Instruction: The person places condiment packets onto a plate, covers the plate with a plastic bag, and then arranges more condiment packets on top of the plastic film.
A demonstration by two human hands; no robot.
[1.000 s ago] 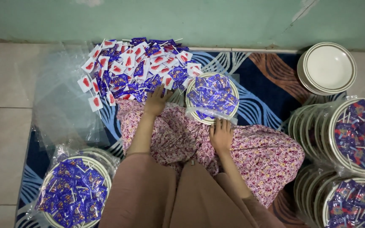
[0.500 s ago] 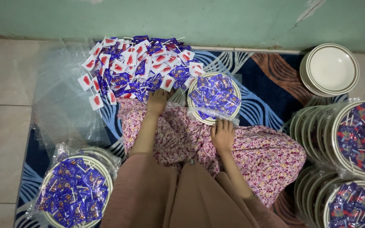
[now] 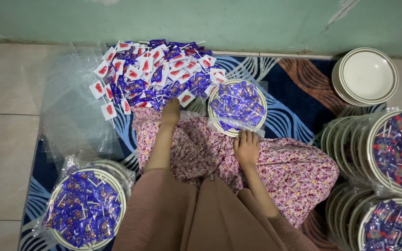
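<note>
My left hand (image 3: 170, 113) reaches forward to the near edge of a big pile of blue and white-red candy packets on sticks (image 3: 157, 69). Its fingers are drawn together among the packets; whether it grips any is hidden. My right hand (image 3: 246, 148) lies flat on my floral skirt (image 3: 294, 172). Its fingertips touch the clear plastic wrapped around a white plate (image 3: 262, 100) filled with blue packets, which stands just right of the pile.
Loose clear plastic bags (image 3: 70, 107) lie to the left. A wrapped, filled plate (image 3: 123, 197) sits at bottom left. Stacks of wrapped filled plates (image 3: 369, 139) stand on the right, empty white plates (image 3: 366, 74) behind them. A patterned rug (image 3: 284, 102) lies below, a green wall (image 3: 210, 23) beyond.
My left hand's fingers, spread over the pile a second ago, have drawn together at its edge. The right hand has stayed put. The view shifted slightly.
</note>
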